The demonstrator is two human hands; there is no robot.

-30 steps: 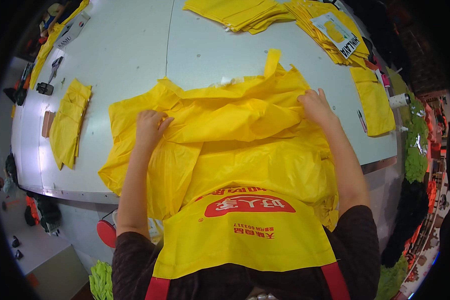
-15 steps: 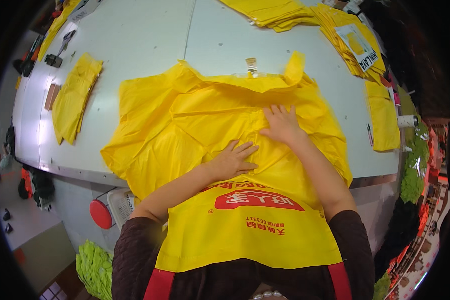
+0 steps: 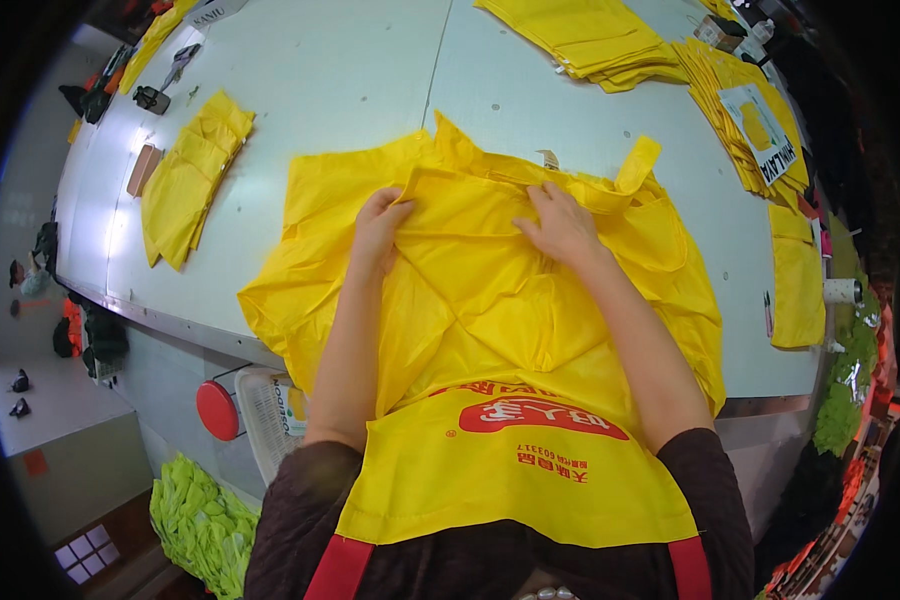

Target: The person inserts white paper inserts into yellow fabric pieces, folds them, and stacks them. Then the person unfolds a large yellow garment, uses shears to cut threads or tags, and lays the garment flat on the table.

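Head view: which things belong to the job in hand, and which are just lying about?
In hand:
yellow fabric sheet
left hand, gripping it
right hand, touching it

Untouched, seemingly lying about:
white spool, right
white basket
round red object
lime-green heap

Bright, fairly even light covers my table [image 3: 330, 90], flaring into white glare along its left end. The yellow cloth [image 3: 470, 290] shows vivid and saturated, with soft shallow shadows in its creases and a faint sheen on its folds. My left hand [image 3: 378, 230] and right hand [image 3: 564, 228] look slightly soft, while my dark sleeves [image 3: 300, 510] keep little detail. Small glints whiten the green fabric [image 3: 842, 425] at the right. Toward the rim, the wide lens bows the table's near edge, stretches and blurs the surroundings, then drops into black corners.
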